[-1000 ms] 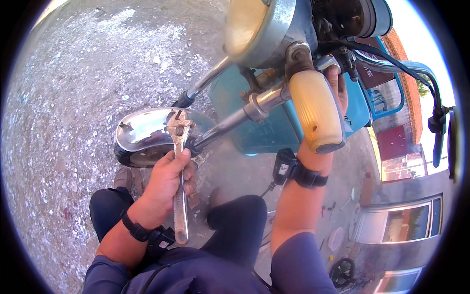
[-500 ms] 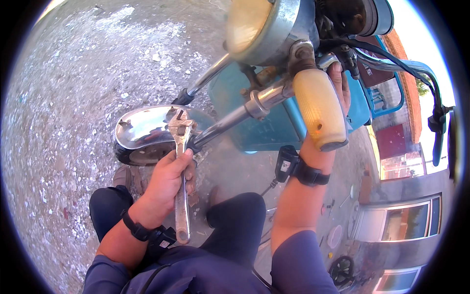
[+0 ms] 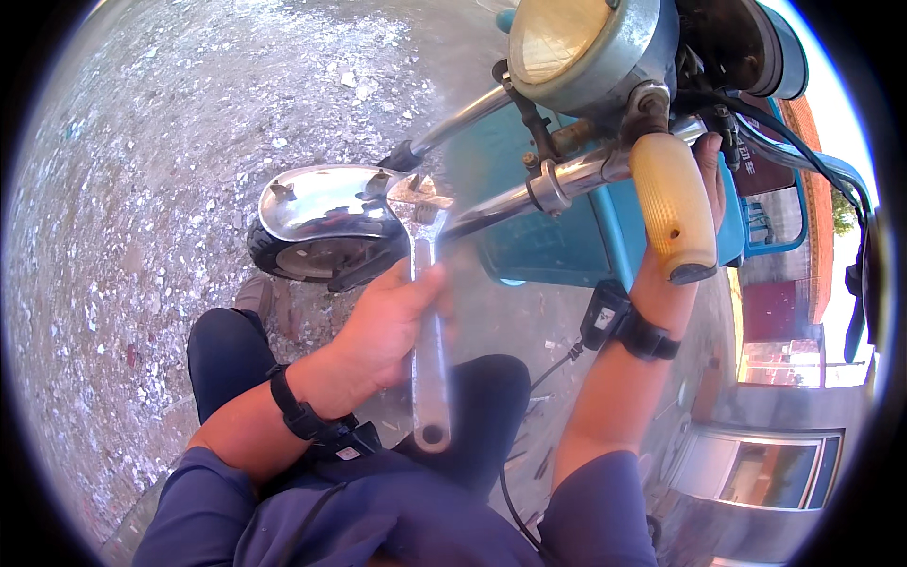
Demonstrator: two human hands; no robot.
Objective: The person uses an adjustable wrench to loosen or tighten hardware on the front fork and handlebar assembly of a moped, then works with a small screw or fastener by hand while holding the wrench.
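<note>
My left hand (image 3: 383, 317) is closed round the handle of a silver adjustable wrench (image 3: 431, 364), blurred by motion. Its jaw end points away from me, overlapping the right end of a motorcycle's chrome front fender (image 3: 326, 203) in the view. Whether it touches the metal I cannot tell. My right hand (image 3: 710, 170) reaches up behind an amber turn signal (image 3: 673, 198), by the upper end of the chrome fork tube (image 3: 581, 174). Its visible fingers look curled against something there, with the palm and the rest hidden.
Above the fork sits a round headlight (image 3: 567, 42). Black cables (image 3: 803, 137) run along the handlebar at right. Behind the fork are blue body panels (image 3: 553, 246). Rough, white-flecked ground (image 3: 161, 189) spreads at left; a building with a window (image 3: 770, 472) stands at right.
The view has shifted, so the motorcycle sits farther right and higher. My left hand has moved the wrench rightward and turned it, its flat side now facing me. The right hand stays behind the turn signal.
</note>
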